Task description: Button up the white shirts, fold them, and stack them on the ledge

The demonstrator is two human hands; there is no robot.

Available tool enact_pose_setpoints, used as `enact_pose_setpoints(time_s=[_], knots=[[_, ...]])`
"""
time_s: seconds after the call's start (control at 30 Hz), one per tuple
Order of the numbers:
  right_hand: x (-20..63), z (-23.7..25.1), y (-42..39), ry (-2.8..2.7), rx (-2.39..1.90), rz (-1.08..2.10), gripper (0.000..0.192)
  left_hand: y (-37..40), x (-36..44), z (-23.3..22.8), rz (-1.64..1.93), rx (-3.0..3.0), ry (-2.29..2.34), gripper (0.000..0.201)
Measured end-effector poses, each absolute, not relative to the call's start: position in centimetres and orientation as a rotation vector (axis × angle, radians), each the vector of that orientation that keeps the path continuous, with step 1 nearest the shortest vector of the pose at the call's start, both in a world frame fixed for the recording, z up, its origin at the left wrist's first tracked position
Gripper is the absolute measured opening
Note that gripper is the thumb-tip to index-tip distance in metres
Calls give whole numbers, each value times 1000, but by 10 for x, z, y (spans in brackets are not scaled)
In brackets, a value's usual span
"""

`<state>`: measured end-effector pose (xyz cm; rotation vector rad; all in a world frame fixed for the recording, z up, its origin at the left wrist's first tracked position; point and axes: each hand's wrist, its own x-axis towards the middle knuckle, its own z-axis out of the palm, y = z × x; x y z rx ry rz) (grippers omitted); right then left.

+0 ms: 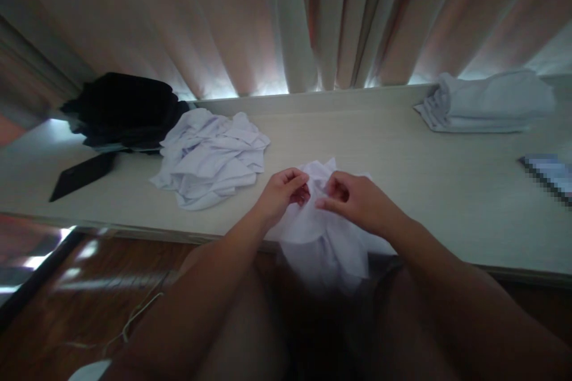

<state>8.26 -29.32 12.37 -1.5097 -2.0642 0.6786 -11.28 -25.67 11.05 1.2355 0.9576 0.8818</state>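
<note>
White cloth btwn L hand, R hand.

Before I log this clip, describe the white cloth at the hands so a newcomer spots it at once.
Find the pale table below the curtains. At its near edge, between the left hand and right hand, is the white cloth. Unlike the white heap leftward and folded bundle rightward, it drapes over that edge.

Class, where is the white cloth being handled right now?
In the head view, the white cloth is near the middle, between the left hand and right hand, right of the crumpled white heap, partly hanging over the near edge of the table.
</note>
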Motion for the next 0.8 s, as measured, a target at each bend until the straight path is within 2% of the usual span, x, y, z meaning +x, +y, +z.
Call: enact_pose_setpoints(time_s=[0.07, 0.13, 0.23, 0.33, 0.43, 0.5, 0.67, 0.8], knots=[[68, 114, -298, -2223, -1682, 680, 40, -256, -114, 111, 862, 1261, 904, 27], [66, 104, -295, -2258, -1824, 627, 32, -254, -120, 111, 754, 1424, 938, 27], [88, 98, -277, -2130, -1925, 634, 19, -251, -142, 103, 373, 1814, 1241, 28], [126, 100, -257, -1962, -1985, 665, 24, -257, -168, 87, -48, 1926, 1392, 28], [148, 101, -247, -1749, -1961, 747, 26, -275, -178, 69, -274, 1954, 1443, 41], [148, 100, -246, -1729, -1932, 757, 25, -288, -173, 59, -312, 2017, 1495, 40], [126, 101, -247, -1860, -1875, 676, 24, -303, -163, 50, -226, 2091, 1472, 19], [133, 104, -246, -1814, -1940, 573, 28, -292, -180, 58, -117, 2068, 1337, 28]])
